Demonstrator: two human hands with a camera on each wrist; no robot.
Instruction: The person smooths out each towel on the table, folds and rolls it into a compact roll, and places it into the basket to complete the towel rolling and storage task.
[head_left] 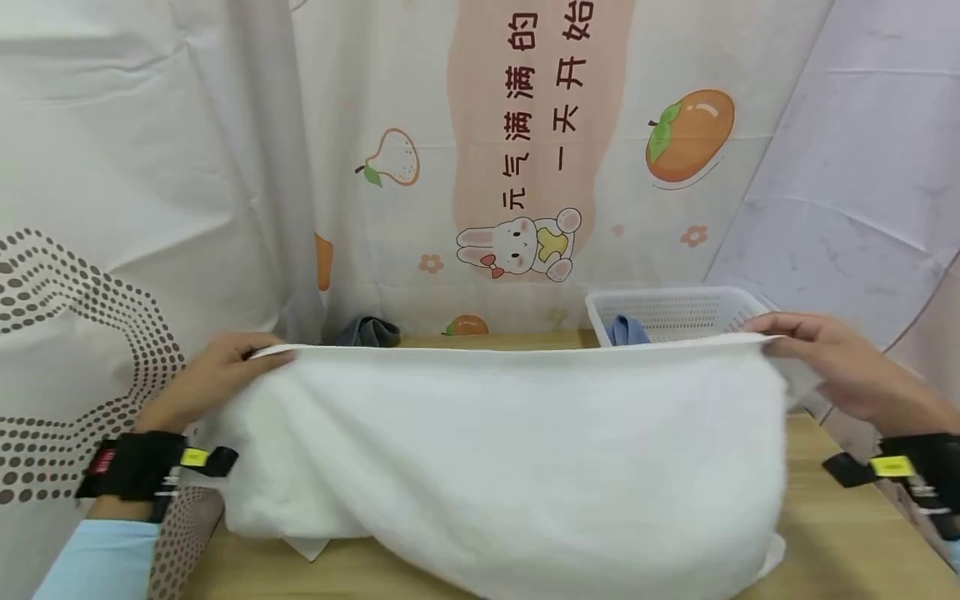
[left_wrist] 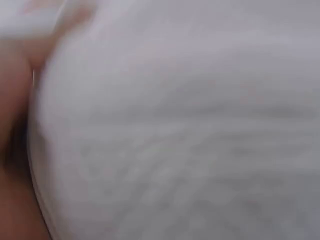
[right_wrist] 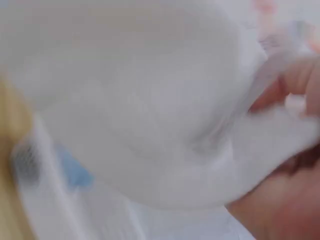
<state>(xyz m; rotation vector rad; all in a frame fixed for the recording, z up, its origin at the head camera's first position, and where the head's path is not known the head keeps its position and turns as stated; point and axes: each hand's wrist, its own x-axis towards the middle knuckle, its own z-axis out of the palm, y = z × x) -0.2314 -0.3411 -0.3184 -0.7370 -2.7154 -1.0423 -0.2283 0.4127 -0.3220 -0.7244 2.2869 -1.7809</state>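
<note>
Cloth [head_left: 540,442], white, hangs spread over the worktop [head_left: 862,517]. At left, my left hand [head_left: 217,375] pinches one end of its far edge, probably to keep that side from dropping. Beyond the edge, left of centre, sits a grey bundle [head_left: 372,332], its base hidden. Through the middle the edge runs nearly straight, I judge because it is held at both ends; the rest sags loosely to the near side. Far right, a basket [head_left: 750,302] contains a blue bundle [head_left: 628,330]. Rightmost, my right hand [head_left: 843,362] grips the other end, seemingly to level the edge.
</note>
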